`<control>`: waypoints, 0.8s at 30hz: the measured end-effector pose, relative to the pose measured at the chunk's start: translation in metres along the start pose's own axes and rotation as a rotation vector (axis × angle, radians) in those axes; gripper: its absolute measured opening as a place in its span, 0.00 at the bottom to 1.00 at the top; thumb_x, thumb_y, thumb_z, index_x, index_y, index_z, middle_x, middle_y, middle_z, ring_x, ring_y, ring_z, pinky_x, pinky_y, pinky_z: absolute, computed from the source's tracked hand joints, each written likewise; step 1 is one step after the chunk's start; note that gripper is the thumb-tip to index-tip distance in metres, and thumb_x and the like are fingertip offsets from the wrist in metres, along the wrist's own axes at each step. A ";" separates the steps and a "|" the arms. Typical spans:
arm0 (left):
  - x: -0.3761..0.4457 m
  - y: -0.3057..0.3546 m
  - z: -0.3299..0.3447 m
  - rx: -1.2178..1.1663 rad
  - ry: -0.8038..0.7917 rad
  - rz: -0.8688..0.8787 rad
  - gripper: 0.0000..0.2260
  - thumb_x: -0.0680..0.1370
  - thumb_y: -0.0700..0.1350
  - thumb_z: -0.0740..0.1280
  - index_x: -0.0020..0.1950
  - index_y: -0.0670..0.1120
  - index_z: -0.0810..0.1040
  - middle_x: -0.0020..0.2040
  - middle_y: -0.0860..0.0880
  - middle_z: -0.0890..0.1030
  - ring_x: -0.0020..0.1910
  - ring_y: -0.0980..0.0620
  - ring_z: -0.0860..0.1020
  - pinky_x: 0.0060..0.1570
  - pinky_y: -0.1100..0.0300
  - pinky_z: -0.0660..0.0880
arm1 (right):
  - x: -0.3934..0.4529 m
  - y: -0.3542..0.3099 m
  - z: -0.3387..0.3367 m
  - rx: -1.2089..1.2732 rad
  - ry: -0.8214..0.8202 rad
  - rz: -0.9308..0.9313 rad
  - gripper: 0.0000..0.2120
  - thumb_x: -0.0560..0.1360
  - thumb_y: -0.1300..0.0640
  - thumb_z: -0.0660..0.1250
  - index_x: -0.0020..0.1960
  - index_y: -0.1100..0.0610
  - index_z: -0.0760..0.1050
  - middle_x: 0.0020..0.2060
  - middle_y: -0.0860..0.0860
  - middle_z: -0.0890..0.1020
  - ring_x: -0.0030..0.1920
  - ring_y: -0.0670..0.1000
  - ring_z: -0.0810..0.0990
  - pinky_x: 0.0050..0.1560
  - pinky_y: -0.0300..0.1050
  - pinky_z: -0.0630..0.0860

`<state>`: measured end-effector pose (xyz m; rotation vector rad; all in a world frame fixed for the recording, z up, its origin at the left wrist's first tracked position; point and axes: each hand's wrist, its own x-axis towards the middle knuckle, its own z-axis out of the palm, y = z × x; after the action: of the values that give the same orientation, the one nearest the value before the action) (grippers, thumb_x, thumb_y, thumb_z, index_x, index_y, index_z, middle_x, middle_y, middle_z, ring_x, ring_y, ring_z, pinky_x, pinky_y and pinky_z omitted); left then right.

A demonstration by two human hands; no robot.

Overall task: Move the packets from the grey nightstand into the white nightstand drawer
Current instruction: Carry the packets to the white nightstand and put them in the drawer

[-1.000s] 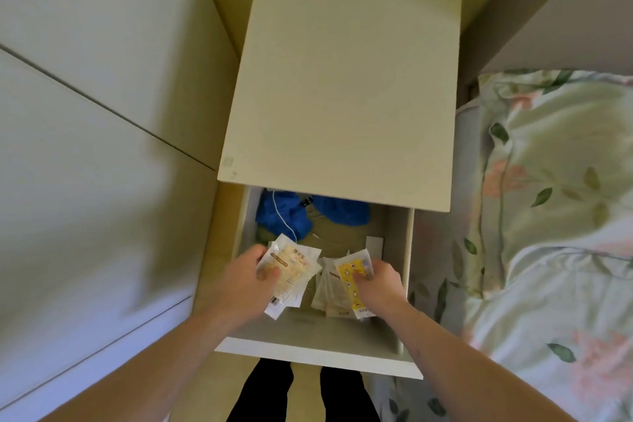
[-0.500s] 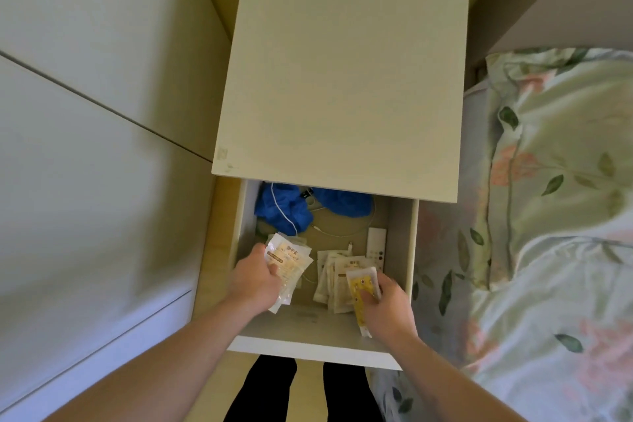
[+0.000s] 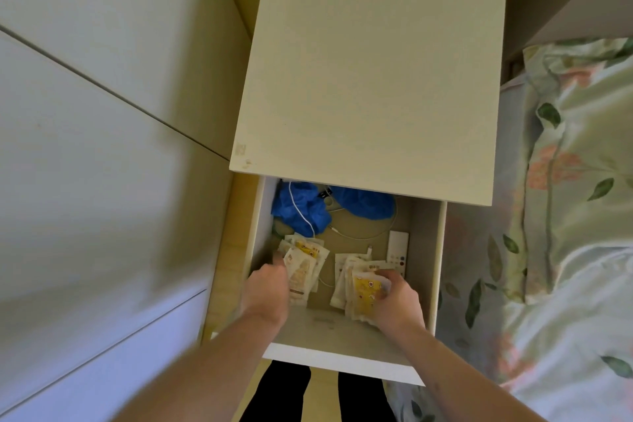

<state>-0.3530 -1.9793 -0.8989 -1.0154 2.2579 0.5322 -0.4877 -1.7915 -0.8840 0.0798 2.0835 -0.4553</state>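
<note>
Head view, only one. Placing step, late in it by the look: both hands down inside the open white nightstand drawer (image 3: 342,336), lower centre of frame.

Left hand (image 3: 265,291) curled round the left packets (image 3: 303,267), a fanned bunch low against the drawer's left wall; thumb hidden, but grip reads as grasping the bunch, not released.

Right hand (image 3: 399,301) clenched on the right packets (image 3: 366,288), yellow-printed one on top, resting on or just above a pile near the drawer's right side. Cannot tell whether lowest ones already lie on the drawer floor.

Next move, judged: let go of both bunches, settle flat, draw hands out toward bottom of frame. Needs care not to drag loose packets back out with the fingers. Whether more remain on the grey nightstand: not in view, cannot say.

Around, inside drawer: blue cloth (image 3: 301,209) bunched at the back, partly under the nightstand top (image 3: 370,72); white cable (image 3: 359,233) looping from the cloth across the middle, running under the packets; white remote (image 3: 397,253) along the right, just beside the right pile.

In the way: cable could snag packets or fingers; remote crowds the right pile; front strip of drawer floor bare.

Outside: floral bedding (image 3: 565,181) right of frame, pale cabinet fronts (image 3: 102,147) left, dark trouser legs bottom centre.
</note>
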 end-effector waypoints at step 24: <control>-0.034 0.015 -0.019 -0.424 -0.022 -0.210 0.16 0.78 0.44 0.72 0.62 0.52 0.72 0.58 0.51 0.82 0.55 0.49 0.82 0.39 0.63 0.78 | -0.036 0.003 -0.029 -0.052 -0.149 -0.027 0.39 0.73 0.66 0.63 0.80 0.47 0.58 0.75 0.49 0.66 0.71 0.54 0.71 0.71 0.51 0.72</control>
<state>-0.3537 -1.9627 -0.8603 -1.4250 2.0292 0.9475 -0.4912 -1.7737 -0.8413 -0.0129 1.9503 -0.4109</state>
